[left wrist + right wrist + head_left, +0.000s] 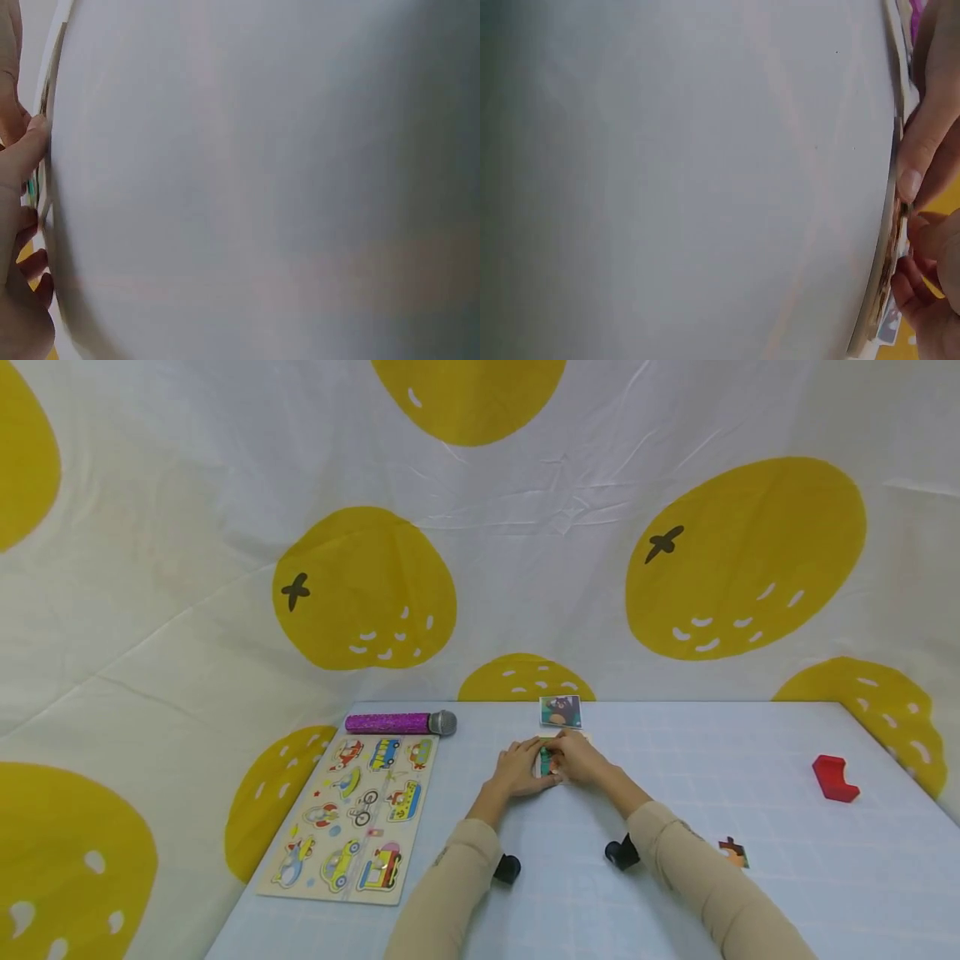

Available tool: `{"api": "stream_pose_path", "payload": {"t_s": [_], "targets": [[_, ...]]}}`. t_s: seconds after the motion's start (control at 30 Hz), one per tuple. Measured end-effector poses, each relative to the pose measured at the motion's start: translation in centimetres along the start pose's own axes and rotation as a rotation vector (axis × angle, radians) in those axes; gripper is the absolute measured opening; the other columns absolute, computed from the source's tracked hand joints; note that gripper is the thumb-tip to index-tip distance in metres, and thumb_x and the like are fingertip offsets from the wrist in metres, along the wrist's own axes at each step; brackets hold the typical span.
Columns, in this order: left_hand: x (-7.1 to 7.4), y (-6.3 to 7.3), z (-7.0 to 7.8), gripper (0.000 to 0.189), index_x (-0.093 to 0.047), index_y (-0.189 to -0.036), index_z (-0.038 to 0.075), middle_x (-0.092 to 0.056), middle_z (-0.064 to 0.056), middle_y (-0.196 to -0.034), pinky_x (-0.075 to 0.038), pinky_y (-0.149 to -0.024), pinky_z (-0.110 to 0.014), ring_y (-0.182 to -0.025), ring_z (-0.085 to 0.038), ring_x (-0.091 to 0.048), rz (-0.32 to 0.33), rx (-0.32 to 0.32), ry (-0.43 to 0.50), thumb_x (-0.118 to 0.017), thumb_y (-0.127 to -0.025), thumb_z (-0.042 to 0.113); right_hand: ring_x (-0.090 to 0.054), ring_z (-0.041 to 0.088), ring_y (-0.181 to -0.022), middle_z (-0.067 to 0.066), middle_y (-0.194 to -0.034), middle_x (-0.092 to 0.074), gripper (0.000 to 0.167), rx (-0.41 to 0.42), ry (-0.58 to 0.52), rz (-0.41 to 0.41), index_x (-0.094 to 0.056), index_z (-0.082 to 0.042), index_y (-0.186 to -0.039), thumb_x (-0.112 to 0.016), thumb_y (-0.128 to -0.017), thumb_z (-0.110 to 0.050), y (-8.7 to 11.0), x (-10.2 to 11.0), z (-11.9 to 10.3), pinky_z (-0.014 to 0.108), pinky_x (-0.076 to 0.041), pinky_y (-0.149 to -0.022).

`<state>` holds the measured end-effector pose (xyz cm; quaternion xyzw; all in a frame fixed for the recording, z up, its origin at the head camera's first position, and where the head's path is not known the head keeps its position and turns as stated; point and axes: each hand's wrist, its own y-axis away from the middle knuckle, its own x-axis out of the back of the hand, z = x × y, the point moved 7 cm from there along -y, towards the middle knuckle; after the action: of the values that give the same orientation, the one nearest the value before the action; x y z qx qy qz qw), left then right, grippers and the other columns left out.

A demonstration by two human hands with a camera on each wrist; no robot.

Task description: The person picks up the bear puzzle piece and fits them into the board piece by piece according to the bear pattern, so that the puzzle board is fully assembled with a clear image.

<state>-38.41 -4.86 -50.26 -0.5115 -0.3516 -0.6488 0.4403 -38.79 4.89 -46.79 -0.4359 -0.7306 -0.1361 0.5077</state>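
Note:
A small jigsaw board with green picture parts lies in front of me, partly hidden under both hands. My left hand grips its left side, the thumb along the near edge and the fingers toward the far edge. My right hand reaches in from the right with bent fingers, its fingertips over the picture close to the left fingers. Whether it pinches a piece I cannot tell. In the right wrist view the board's wooden edge shows beside the fingertips. Just beyond the board is a picture card with a dark animal.
At the left lies a wooden vehicle puzzle, with a purple microphone behind it. A loose jigsaw piece lies beside my right forearm. Farther right sits a red block with a curved notch.

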Motion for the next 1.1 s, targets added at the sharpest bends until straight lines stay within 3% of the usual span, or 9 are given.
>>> {"api": "stream_pose_path", "payload": {"t_s": [0.23, 0.37, 0.5, 0.73, 1.1], "targets": [[0.7, -0.1, 0.1, 0.078, -0.046, -0.140, 0.022, -0.047, 0.004, -0.142, -0.038, -0.096, -0.044, -0.122, -0.020, -0.047, 0.018, 0.020, -0.041, -0.060, -0.077, 0.067, -0.055, 0.031, -0.089, 0.018, -0.097, -0.061, 0.023, 0.020, -0.002, 0.020, -0.069, 0.005, -0.106, -0.060, -0.084, 0.006, 0.5, -0.2, -0.1, 0.046, -0.049, -0.081], [0.8, -0.2, 0.1, 0.079, -0.049, -0.139, 0.025, -0.048, 0.004, -0.141, -0.031, -0.104, -0.051, -0.124, -0.023, -0.047, 0.027, 0.031, -0.049, -0.062, -0.075, 0.068, -0.054, 0.029, -0.085, 0.016, -0.091, -0.064, 0.021, 0.060, 0.067, 0.009, -0.072, 0.003, -0.101, -0.066, -0.081, 0.002, 0.5, -0.4, -0.5, 0.044, -0.047, -0.076], [0.9, -0.2, 0.1, 0.079, -0.048, -0.139, 0.025, -0.047, 0.003, -0.142, -0.023, -0.108, -0.058, -0.128, -0.028, -0.044, 0.028, 0.031, -0.034, -0.061, -0.074, 0.069, -0.053, 0.028, -0.084, 0.015, -0.090, -0.062, 0.022, 0.022, 0.129, -0.017, -0.072, 0.000, -0.101, -0.070, -0.079, -0.002, 0.3, -0.4, -0.8, 0.042, -0.046, -0.073], [1.3, -0.1, 0.3, 0.078, -0.050, -0.138, 0.020, -0.050, 0.001, -0.140, -0.039, -0.102, -0.047, -0.119, -0.027, -0.051, 0.047, -0.011, -0.042, -0.063, -0.076, 0.065, -0.046, 0.025, -0.083, 0.013, -0.089, -0.056, 0.024, -0.080, 0.200, -0.090, -0.072, -0.005, -0.105, -0.068, -0.082, -0.005, -0.1, -0.9, -0.7, 0.038, -0.043, -0.069], [1.3, -0.2, 0.6, 0.076, -0.050, -0.137, 0.014, -0.050, -0.004, -0.139, -0.036, -0.107, -0.041, -0.124, -0.026, -0.049, 0.045, -0.061, -0.029, -0.064, -0.079, 0.061, -0.048, 0.027, -0.085, 0.014, -0.096, -0.057, 0.024, -0.065, 0.158, -0.026, -0.072, -0.002, -0.105, -0.068, -0.082, -0.003, 0.1, -1.1, -0.4, 0.042, -0.045, -0.073]]}}
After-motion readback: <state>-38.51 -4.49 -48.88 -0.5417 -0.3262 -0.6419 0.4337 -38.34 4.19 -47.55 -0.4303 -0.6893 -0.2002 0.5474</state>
